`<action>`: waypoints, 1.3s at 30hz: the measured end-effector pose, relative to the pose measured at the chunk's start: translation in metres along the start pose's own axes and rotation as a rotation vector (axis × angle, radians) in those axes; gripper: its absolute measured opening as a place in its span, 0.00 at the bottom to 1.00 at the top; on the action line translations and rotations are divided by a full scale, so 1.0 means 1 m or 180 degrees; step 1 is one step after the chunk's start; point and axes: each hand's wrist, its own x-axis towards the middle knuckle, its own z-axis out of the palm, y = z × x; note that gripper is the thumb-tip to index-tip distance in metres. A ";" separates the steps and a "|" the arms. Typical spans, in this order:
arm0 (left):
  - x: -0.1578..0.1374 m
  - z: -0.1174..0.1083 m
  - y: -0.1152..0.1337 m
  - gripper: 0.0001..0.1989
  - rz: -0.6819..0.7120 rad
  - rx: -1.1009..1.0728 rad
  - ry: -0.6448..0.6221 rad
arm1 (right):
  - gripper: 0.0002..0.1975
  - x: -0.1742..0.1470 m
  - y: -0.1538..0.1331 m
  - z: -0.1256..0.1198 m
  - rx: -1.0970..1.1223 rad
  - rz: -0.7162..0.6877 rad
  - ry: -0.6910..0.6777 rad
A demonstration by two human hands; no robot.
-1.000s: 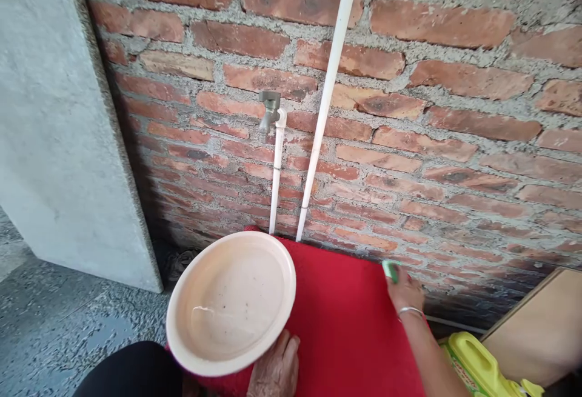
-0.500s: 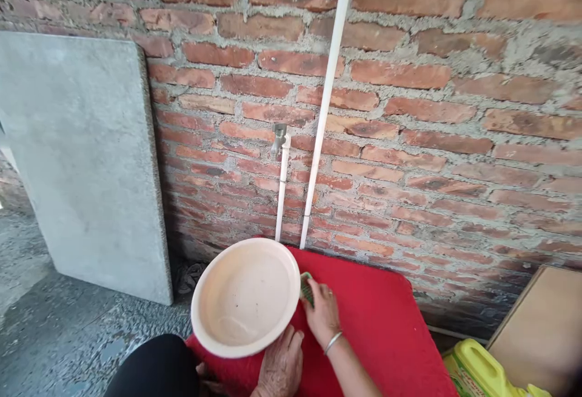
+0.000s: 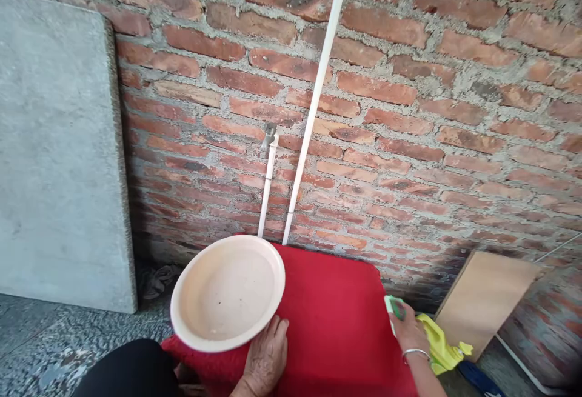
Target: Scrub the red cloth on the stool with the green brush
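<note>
My left hand (image 3: 267, 348) lies palm down on the red cloth (image 3: 331, 300), its fingers stretched out beside the rim of a cream plastic basin (image 3: 231, 336). The basin sits on the cloth at the left, with a few dark specks inside. At the far right edge of the cloth, my right hand (image 3: 409, 327) is closed around a small green-and-white scrub brush (image 3: 394, 309). Its fingers partly cover the brush, and a silver bangle circles that wrist.
A brick wall (image 3: 386, 94) stands behind, with white pipes (image 3: 309, 124) and a tap (image 3: 269, 136). On the left leans a grey slab (image 3: 59, 142). A yellow jug (image 3: 441, 345) and a brown board (image 3: 491, 294) are at the right. My dark-clothed knee (image 3: 131, 373) is in front.
My right hand has carried the brush from beside the basin to the right edge of the cloth. My left hand stays by the basin. The view has turned to the right.
</note>
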 end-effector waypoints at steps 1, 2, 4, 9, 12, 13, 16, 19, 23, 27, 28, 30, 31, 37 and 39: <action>0.002 -0.002 0.001 0.16 -0.0026 -0.0029 -0.0044 | 0.25 -0.002 0.012 -0.002 0.0058 0.0188 0.0046; 0.003 -0.005 0.002 0.16 -0.0041 -0.0068 -0.0071 | 0.26 -0.006 0.017 -0.001 0.0174 0.0323 0.0064; 0.005 -0.010 0.002 0.16 -0.0057 -0.0196 -0.0076 | 0.28 -0.023 0.006 0.007 0.0572 0.0287 0.0014; 0.008 -0.020 0.007 0.16 0.0170 -0.0620 0.0404 | 0.24 -0.106 -0.108 0.037 0.1382 -0.0738 -0.0534; 0.011 -0.026 0.016 0.16 0.0377 -0.0913 0.0549 | 0.22 -0.155 -0.178 0.051 0.1437 -0.1472 -0.0782; 0.013 -0.028 0.020 0.15 0.0417 -0.1026 0.0530 | 0.22 -0.166 -0.193 0.053 0.1373 -0.1707 -0.0861; 0.018 -0.037 0.029 0.14 0.0376 -0.1259 0.0517 | 0.22 -0.176 -0.207 0.052 0.1053 -0.2051 -0.0934; 0.029 -0.052 0.031 0.14 0.0211 -0.1319 0.0532 | 0.22 -0.153 -0.181 0.042 0.0588 -0.1795 -0.0762; 0.053 -0.075 0.015 0.13 0.0083 -0.0968 0.0355 | 0.22 -0.124 -0.141 0.029 -0.0004 -0.1054 -0.0519; 0.069 -0.081 -0.009 0.09 -0.0544 -0.0245 -0.0027 | 0.21 -0.157 -0.158 0.027 0.0628 -0.1423 -0.0626; 0.071 -0.080 -0.013 0.08 -0.0633 -0.0104 -0.0144 | 0.21 -0.172 -0.169 0.028 0.0825 -0.1602 -0.0725; 0.071 -0.078 -0.016 0.08 -0.0696 0.0125 -0.0465 | 0.22 -0.197 -0.191 0.030 0.1031 -0.1881 -0.0948; 0.070 -0.077 -0.015 0.09 -0.0700 0.0219 -0.0658 | 0.23 -0.204 -0.198 0.030 0.1040 -0.1967 -0.1033; 0.069 -0.082 -0.008 0.17 -0.0721 0.0402 -0.1652 | 0.22 -0.161 -0.153 0.024 0.0231 -0.1416 -0.0719; 0.069 -0.080 -0.007 0.20 -0.0724 0.0454 -0.1759 | 0.22 -0.143 -0.131 0.022 -0.0004 -0.1058 -0.0552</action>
